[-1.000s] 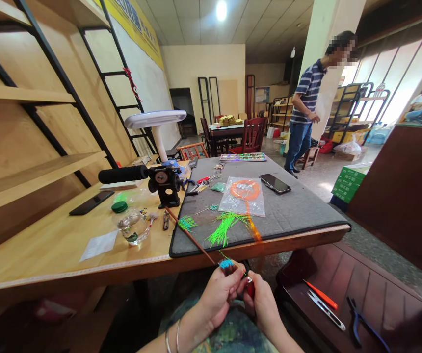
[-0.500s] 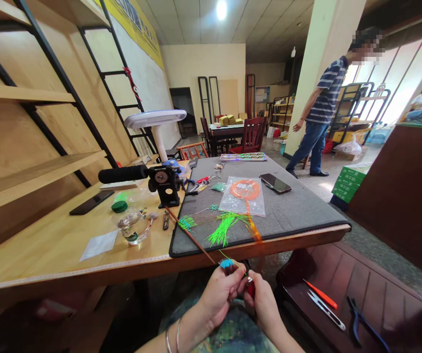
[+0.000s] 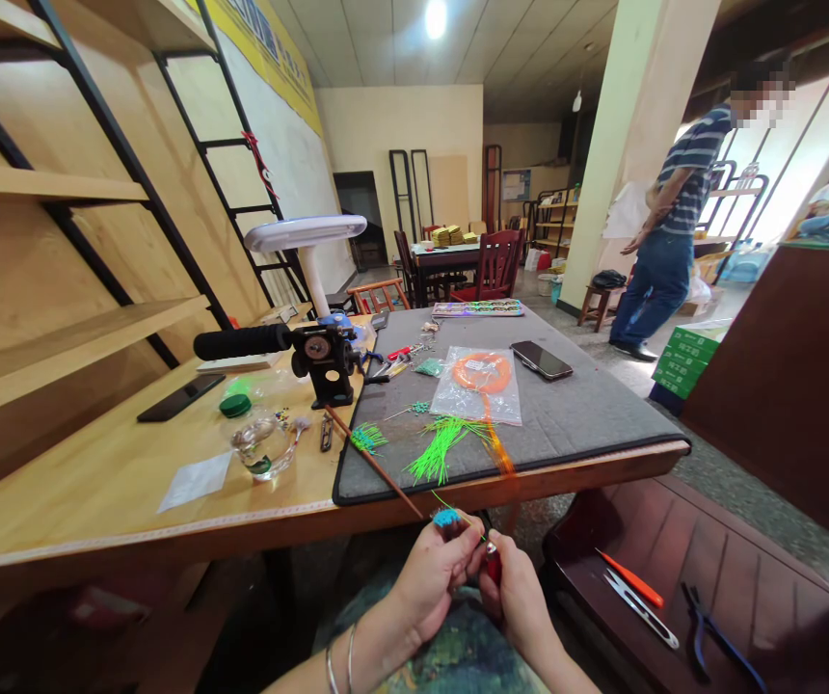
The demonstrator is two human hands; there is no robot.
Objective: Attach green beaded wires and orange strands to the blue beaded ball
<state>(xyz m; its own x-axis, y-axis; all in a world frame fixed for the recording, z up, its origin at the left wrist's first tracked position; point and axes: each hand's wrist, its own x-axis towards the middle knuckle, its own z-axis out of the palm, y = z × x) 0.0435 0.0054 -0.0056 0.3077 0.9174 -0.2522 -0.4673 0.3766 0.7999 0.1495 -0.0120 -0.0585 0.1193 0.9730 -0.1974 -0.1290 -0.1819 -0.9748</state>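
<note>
My left hand is closed round a small blue beaded piece on a thin brown stick that slants up over the table edge. Close beside it, my right hand is closed on a red-handled tool. Both hands sit low, in front of the wooden table, over my lap. A thin green wire runs from the beaded piece toward the right hand.
On the grey mat lie green wires, an orange coil in a bag and a phone. A black hand-crank device, a glass dish and another phone stand on the wood. Snips and pliers lie on the bench. A person walks behind.
My hands have hardly moved. The person in the striped shirt has walked to the right, past the pillar.
</note>
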